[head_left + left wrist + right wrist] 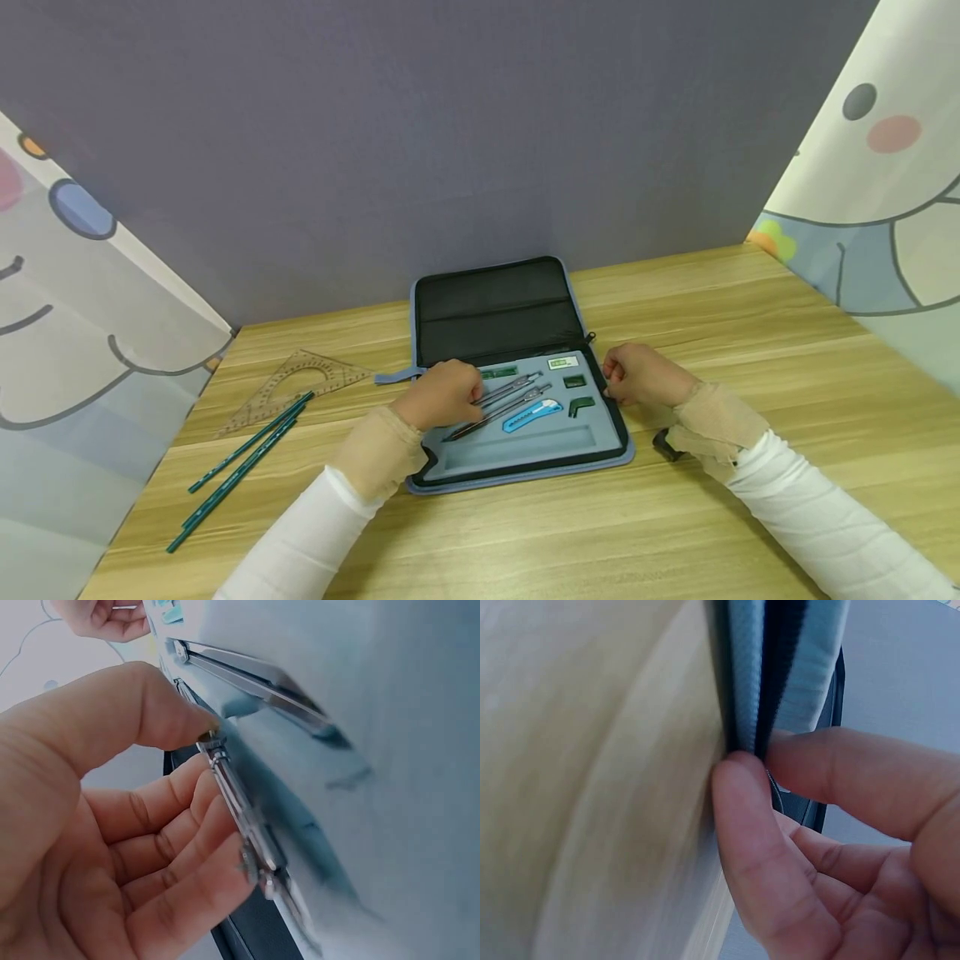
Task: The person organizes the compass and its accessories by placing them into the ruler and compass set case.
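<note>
The left hand (444, 395) pinches a compass (238, 793) between thumb and fingers at the open case (491, 337), lower centre of frame, while the right hand (647, 375) pinches its right edge, a brace that should help the compass move level with the tray (570, 425).

Head view fwd/down, wrist views nr hands (441, 395)

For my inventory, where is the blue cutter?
In the head view, the blue cutter lies in the open case, right of the left hand, between the lower compass and long slot.
</note>
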`<state>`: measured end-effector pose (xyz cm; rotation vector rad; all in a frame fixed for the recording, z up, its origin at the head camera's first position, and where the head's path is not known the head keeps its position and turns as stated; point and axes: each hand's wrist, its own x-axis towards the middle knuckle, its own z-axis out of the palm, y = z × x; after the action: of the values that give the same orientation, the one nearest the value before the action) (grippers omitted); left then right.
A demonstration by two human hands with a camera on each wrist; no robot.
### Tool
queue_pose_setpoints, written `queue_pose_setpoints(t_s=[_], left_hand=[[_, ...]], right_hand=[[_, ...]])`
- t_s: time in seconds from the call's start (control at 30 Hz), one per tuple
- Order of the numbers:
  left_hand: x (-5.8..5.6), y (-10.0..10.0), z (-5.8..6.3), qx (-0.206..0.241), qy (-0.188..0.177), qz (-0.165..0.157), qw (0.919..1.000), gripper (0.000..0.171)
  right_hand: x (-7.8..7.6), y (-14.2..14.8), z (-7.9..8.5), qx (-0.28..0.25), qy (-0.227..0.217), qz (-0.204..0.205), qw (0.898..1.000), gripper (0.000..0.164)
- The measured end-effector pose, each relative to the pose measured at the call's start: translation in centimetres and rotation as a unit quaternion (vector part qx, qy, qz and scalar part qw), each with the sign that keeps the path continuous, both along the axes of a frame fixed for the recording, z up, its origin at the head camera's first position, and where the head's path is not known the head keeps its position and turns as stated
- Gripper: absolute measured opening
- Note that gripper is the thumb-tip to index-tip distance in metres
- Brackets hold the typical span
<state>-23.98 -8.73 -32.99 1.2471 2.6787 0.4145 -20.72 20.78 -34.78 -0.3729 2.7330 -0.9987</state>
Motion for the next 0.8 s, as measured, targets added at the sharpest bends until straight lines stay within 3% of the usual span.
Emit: queue_pose_setpoints(t_s=[0.3,0.8], left_hand=[[-0.50,0.37,-0.40,0.003,-0.002,-0.006,1.0000,0.042],[-0.80,0.40,-0.33,-0.017,-0.039,0.021,0.9989,0.014]], right_hand=[[-0.02,0.05,-0.04,0.002,0.004,0.002,1.000,0.015],[-0.02,0.00,0.02,0.008,0.000,-0.002,1.000,0.014]])
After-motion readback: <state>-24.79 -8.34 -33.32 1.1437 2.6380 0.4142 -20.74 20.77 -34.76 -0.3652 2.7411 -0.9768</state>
